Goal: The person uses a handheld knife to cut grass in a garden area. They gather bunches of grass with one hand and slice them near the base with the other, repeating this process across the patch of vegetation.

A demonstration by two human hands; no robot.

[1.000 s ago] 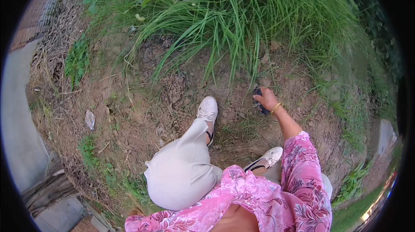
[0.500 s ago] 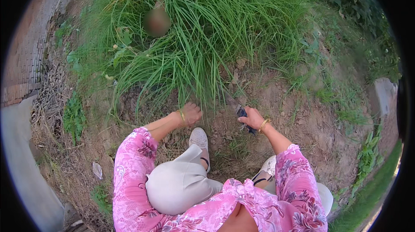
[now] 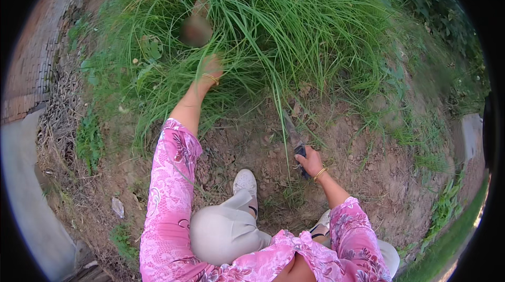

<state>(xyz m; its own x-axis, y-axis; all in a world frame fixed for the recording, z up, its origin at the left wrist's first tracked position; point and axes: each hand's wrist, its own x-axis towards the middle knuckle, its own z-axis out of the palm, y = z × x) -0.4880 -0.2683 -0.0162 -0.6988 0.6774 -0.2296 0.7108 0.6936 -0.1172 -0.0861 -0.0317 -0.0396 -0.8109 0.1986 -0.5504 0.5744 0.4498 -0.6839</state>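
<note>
Tall green grass [image 3: 294, 35] grows in a thick clump in front of me, its blades drooping over bare soil. My left hand [image 3: 212, 65] reaches into the near left side of this clump. Blades cover its fingers, so I cannot make out their grip. Lower and to the right, my right hand [image 3: 311, 161] is closed round the dark handle of a sickle [image 3: 292, 134]. Its grey blade points away from me, close to the ground, and a few long grass blades hang beside it. The blade's tip is hard to make out.
A blurred brownish patch [image 3: 195, 31] shows among the grass. Brick paving [image 3: 31, 66] and a pale slab [image 3: 29, 177] lie at the left. Leafy weeds [image 3: 89, 142] and a clear scrap [image 3: 118, 207] are nearer. Darker foliage [image 3: 447, 24] stands far right, above a pale block [image 3: 472, 135].
My left hand has moved forward from above my shoe into the grass. My right hand has shifted slightly right and nearer me, still holding the sickle, whose blade now shows more clearly.
</note>
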